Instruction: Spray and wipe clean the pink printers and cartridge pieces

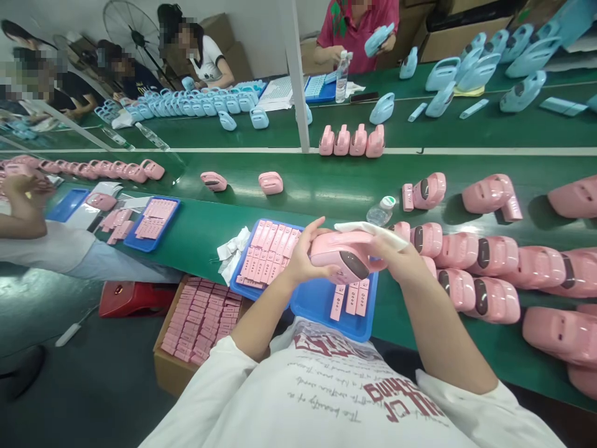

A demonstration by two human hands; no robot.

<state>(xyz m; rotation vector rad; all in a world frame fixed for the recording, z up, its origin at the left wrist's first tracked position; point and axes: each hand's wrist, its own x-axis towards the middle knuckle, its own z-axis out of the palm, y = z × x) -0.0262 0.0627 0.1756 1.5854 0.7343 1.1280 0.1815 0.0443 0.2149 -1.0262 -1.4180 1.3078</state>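
Pink device [345, 254], with a dark oval panel at its front end, is held in the air between two bare hands, just above the trays; from it, clock directions in the head view are reckoned. Its nine o'clock end is gripped by the left hand [305, 256], the fingers curled around the shell and the thumb laid along the near face. At three o'clock, the handle side is met by the right hand [394, 254], in which a folded white cloth [368, 230] is held against the top; its fingers are largely covered by the cloth, so how closely they are pressed together cannot be told.

Just below, at six o'clock, a few pink strips [349, 300] are laid in a blue tray [310, 302]. At nine o'clock a second blue tray [240, 281] is filled with similar strips, and a crumpled white wipe [232, 255] is set beside it on the green table [198, 249]. A cardboard box [170, 373] packed with more strips is placed at eight o'clock.

Between one and two o'clock a clear bottle [381, 211] is seen nearby. At three o'clock more pink housings [497, 255] are crowded in rows. At twelve o'clock, well apart, a light blue device [377, 41] is held by a co-worker [354, 34].
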